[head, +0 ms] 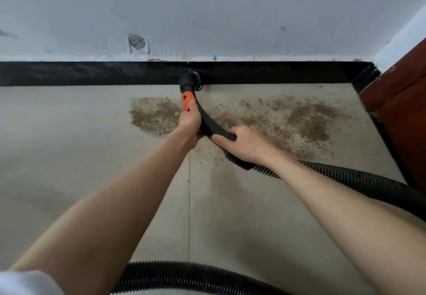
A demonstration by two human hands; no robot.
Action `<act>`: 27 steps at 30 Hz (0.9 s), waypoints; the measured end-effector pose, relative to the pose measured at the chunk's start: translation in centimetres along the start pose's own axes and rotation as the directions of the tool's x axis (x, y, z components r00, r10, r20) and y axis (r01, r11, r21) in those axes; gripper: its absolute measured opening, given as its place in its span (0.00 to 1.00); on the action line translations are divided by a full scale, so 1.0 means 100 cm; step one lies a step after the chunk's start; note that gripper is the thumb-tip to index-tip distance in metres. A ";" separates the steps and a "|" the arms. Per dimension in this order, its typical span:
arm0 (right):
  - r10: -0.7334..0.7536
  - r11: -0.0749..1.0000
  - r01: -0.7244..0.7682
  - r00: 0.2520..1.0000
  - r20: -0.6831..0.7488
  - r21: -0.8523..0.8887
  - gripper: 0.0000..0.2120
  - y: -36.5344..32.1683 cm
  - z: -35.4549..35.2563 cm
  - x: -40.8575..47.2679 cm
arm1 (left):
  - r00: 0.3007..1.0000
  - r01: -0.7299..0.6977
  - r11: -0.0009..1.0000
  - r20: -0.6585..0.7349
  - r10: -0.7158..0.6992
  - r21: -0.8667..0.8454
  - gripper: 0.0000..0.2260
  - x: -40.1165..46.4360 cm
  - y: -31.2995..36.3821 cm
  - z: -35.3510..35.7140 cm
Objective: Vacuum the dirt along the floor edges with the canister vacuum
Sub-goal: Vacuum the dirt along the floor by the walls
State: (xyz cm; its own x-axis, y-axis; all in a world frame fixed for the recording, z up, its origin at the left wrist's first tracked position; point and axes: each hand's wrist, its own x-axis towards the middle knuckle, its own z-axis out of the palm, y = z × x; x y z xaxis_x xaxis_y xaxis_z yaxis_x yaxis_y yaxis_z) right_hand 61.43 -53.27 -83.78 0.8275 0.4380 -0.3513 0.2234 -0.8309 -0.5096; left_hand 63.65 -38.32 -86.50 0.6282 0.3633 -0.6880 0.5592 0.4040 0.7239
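The left hand grips the vacuum handle just behind its orange part, the right hand grips it further back, by the ribbed hose. The nozzle touches the black baseboard; brown dirt lies near the baseboard, on both sides of the handle

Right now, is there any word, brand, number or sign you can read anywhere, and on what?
None: no readable text in the head view.
Orange collar on the vacuum wand: no legible marking.
Baseboard, wall, hose: no lettering visible.
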 end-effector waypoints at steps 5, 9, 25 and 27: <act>-0.148 0.985 0.139 0.986 0.081 0.107 0.26 -0.094 0.041 0.020 | 0.971 -0.079 0.997 -0.226 0.073 -0.018 0.28 0.008 0.026 -0.108; -0.214 0.973 0.197 0.965 0.151 0.118 0.28 -0.146 0.078 0.026 | 0.939 -0.089 0.995 -0.336 0.072 -0.036 0.28 0.007 0.025 -0.178; -0.174 0.985 0.170 0.971 0.163 0.040 0.27 -0.141 0.095 0.032 | 0.948 -0.054 0.998 -0.313 0.048 -0.011 0.27 0.013 0.010 -0.180; -0.163 0.986 0.159 0.974 0.158 0.040 0.27 -0.138 0.094 0.032 | 0.952 -0.052 0.999 -0.302 0.050 0.002 0.28 0.015 0.009 -0.176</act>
State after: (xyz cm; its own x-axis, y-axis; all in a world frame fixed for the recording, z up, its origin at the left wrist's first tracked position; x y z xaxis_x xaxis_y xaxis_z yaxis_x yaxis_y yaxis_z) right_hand 56.14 -37.23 -85.22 0.6877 0.6166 -0.3831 0.3315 -0.7363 -0.5899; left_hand 55.58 -22.58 -87.78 0.4625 0.6201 -0.6337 0.5265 0.3830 0.7590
